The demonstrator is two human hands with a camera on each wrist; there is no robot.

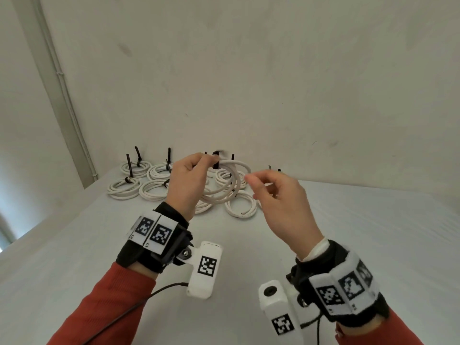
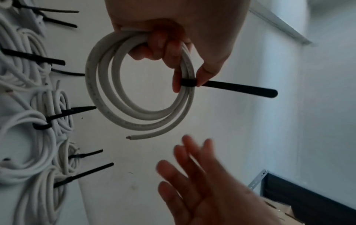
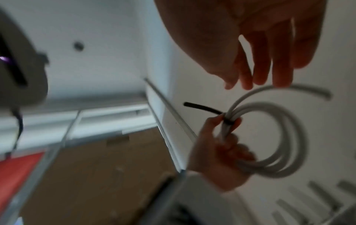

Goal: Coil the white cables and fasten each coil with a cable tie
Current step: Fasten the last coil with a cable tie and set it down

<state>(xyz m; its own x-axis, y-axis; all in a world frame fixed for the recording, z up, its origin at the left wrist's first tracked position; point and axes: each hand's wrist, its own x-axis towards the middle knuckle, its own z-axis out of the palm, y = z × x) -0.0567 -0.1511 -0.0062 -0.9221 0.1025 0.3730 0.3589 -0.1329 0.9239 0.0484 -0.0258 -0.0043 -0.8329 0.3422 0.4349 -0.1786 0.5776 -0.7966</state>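
The white cable coil point(image 2: 134, 91) hangs in the air above the table, a smooth round-sheathed cable wound into about 3 loose loops, matte and faintly printed along its jacket. Its cut end point(image 2: 129, 137) sticks out free at the bottom of the ring, showing a bit of core. A black cable tie point(image 2: 227, 86) wraps the bundled strands at one side; it is a flat, dull plastic strap whose long tail juts straight out from the coil, ending in a rounded tip.

The left hand point(image 1: 189, 180) holds the coil from above, with curled fingers point(image 2: 159, 45) hooked through the ring and thumb and forefinger pinching the strands right at the tie's band. The right hand point(image 1: 281, 202) is just beside the coil and apart from it, holding nothing; its fingers point(image 2: 185, 153) are loosely spread and blurred in the left wrist view.

Behind the hands, against the wall, finished coils point(image 1: 139, 180) lie flat on the table point(image 1: 348, 245), which is covered in a pale, smooth sheet. Each is a similar white ring cinched by a black tie point(image 1: 129, 165), the stiff tails standing upright or angled. The coils sit close together, some overlapping. Both wrists wear black straps with square black-and-white printed markers point(image 1: 151, 232) and white boxy camera housings point(image 1: 204, 270).
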